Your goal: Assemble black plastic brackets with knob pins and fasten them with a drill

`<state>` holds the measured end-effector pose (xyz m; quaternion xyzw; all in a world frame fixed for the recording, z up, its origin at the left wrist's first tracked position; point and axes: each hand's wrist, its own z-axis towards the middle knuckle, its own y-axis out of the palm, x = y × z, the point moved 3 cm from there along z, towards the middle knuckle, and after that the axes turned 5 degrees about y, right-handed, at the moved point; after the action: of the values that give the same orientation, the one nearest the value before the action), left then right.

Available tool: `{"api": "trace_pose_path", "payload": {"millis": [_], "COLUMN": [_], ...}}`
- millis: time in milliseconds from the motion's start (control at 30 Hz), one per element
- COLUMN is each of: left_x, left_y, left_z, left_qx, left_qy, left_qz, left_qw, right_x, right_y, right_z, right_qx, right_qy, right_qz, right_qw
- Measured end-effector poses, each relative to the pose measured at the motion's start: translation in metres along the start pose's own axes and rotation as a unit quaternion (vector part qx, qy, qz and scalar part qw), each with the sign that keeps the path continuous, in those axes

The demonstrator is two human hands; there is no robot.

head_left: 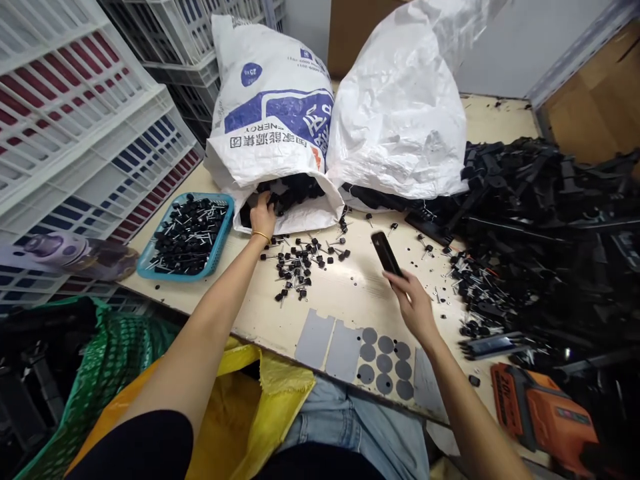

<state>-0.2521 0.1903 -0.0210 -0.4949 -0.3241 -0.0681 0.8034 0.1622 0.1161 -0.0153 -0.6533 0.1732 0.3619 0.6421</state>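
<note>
My left hand point(262, 215) reaches into the mouth of a white woven sack point(273, 113) with blue print, lying on its side and full of small black parts; its fingers are inside and mostly hidden. A gold bangle sits on that wrist. My right hand point(413, 303) is closed on a flat black plastic piece point(385, 253), held above the table. Between the hands, loose black parts with metal pins point(300, 263) are scattered on the cream table point(345, 293).
A blue basket point(186, 235) of the same black parts stands at left. A second white sack point(400, 113) lies beside the first. A big heap of black plastic parts point(540, 220) fills the right side. Orange power tool point(543, 413) at lower right. White crates point(75, 113) stacked left. Grey stickers point(367, 347) at the table edge.
</note>
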Motion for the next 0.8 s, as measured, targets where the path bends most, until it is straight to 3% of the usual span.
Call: {"api": "trace_pose_path", "payload": {"millis": [133, 200, 267, 400, 500, 600, 800], "left_x": [0.028, 0.052, 0.078, 0.125, 0.141, 0.141, 0.132], "left_y": [-0.013, -0.016, -0.012, 0.006, 0.019, 0.023, 0.018], "left_z": [-0.033, -0.068, -0.114, -0.215, -0.268, -0.29, -0.293], "left_qx": [0.023, -0.008, -0.082, -0.287, -0.355, -0.348, -0.318], "left_qy": [0.08, 0.119, 0.133, 0.151, 0.163, 0.155, 0.174], "left_qz": [-0.076, -0.126, -0.176, -0.225, -0.21, -0.173, -0.114], "left_qw": [0.994, 0.985, 0.972, 0.919, 0.896, 0.908, 0.925], "right_x": [0.044, 0.053, 0.053, 0.042, 0.036, 0.034, 0.029], "right_y": [-0.023, -0.022, -0.019, -0.02, -0.026, -0.026, -0.009], "right_z": [-0.116, -0.151, -0.168, -0.166, -0.155, -0.14, -0.107], "right_qx": [0.022, 0.036, 0.038, 0.026, 0.025, 0.025, 0.026], "right_qy": [0.013, 0.027, 0.047, 0.095, 0.127, 0.158, 0.201], "right_qz": [-0.098, -0.152, -0.179, -0.158, -0.144, -0.141, -0.099], "right_qw": [0.995, 0.987, 0.982, 0.982, 0.981, 0.977, 0.974]}}
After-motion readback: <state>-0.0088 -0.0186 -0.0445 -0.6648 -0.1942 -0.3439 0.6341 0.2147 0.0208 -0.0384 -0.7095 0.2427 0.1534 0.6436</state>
